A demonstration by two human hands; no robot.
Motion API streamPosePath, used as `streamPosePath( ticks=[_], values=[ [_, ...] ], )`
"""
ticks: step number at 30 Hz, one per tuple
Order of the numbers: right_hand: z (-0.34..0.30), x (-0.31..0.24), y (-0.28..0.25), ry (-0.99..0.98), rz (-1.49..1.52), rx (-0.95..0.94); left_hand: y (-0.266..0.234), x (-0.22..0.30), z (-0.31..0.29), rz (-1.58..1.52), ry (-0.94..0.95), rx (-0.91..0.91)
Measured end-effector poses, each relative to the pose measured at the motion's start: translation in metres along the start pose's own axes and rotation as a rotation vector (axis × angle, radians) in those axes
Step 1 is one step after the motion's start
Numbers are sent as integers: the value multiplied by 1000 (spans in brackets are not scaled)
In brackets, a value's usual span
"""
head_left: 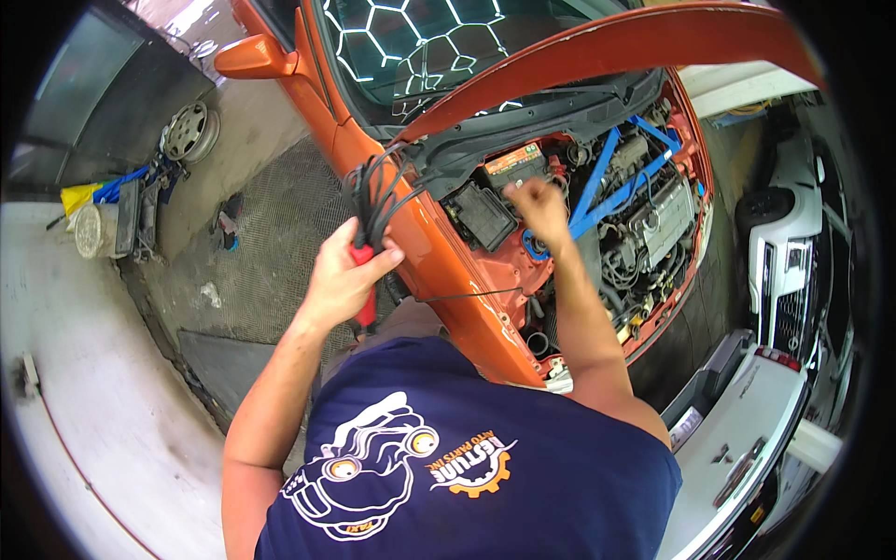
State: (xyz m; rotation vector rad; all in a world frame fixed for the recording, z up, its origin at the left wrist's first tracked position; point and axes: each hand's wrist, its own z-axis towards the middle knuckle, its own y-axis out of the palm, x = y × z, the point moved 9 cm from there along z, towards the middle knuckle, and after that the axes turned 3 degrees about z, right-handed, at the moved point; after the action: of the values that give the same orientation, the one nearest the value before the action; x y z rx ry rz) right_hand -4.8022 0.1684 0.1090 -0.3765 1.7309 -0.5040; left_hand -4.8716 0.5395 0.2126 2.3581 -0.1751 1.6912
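My left hand (341, 275) is wrapped round a red-handled tool (365, 297) and a bundle of looped black cable (371, 201), beside the orange front fender (443, 266). A thin black lead (471, 295) runs from near that hand across the fender into the engine bay. Over the bay, my right hand (541, 207) has its fingers curled together close to the car battery (513, 166), which has an orange label on top. Whatever those fingers may hold is hidden. Left of my right hand sits a black fuse-box-like cover (481, 215).
The orange hood (597, 47) stands raised above the bay. A blue strut brace (607, 205) crosses the engine (667, 224). On the left are a loose wheel (191, 131), a bucket (91, 231) and a white wall. White vehicles (784, 252) stand at right.
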Motion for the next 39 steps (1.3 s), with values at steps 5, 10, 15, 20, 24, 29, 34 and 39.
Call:
streamPosePath(
  ticks=[5, 10, 15, 20, 24, 29, 34, 39],
  values=[
    [-191, -74, 109, 102, 490, -588, 78, -26, 28, 102, 13, -139],
    [-243, -27, 102, 114, 784, 118, 200, -53, 33, 210, 80, -426],
    [-288, 42, 62, 289, 477, 424, 285, -153, 34, 36, -232, -664],
    [-301, 55, 34, 253, 725, 438, 339, -151, 22, 226, -234, -839],
    [-282, 76, 30, 25, 1481, 458, 370, -107, 22, 444, -201, -1139],
    [-261, 114, 35, 248, 1288, 697, 384, -157, 36, 477, -310, -1174],
    [-281, 149, 80, 419, 1481, 582, 369, -200, 21, 980, 50, -1213],
    [-312, 178, 74, 397, 1464, 810, 363, -215, 22, 944, 9, -1195]
  ],
)
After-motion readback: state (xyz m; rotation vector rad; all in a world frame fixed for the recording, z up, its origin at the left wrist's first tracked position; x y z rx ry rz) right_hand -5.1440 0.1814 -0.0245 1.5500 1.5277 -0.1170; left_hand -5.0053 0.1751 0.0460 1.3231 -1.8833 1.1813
